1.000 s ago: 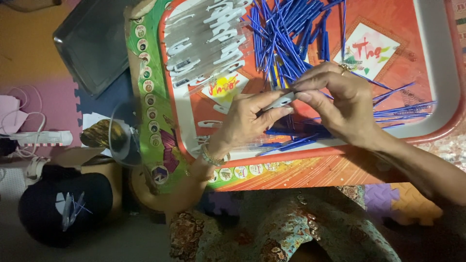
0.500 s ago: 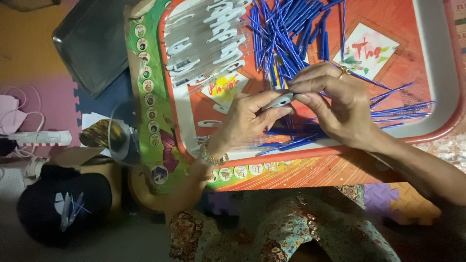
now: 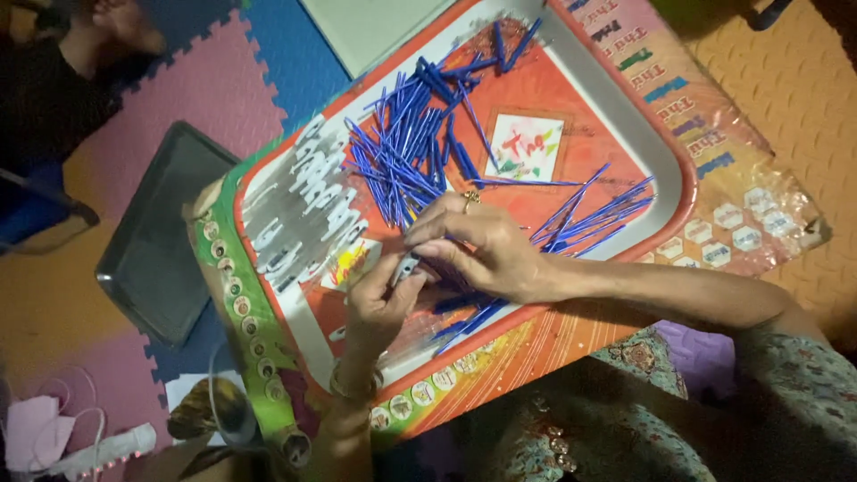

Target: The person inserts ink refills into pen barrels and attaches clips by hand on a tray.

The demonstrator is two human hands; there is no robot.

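Foam floor mats, a red metal tray (image 3: 625,125) strewn with thin blue plastic tubes (image 3: 406,152).

A small grey clip-like piece (image 3: 407,266) (partly hidden) is pinched over the tray's near edge between left hand (image 3: 379,308) and right hand (image 3: 486,254), fingers closed on it.

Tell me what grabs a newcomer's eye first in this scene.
The heap of thin blue sticks strewn across the upper part of the red tray stands out first. Below it, near the tray's lower edge, the left hand and right hand meet over a small grey piece. Rows of similar grey pieces line the tray's left side.
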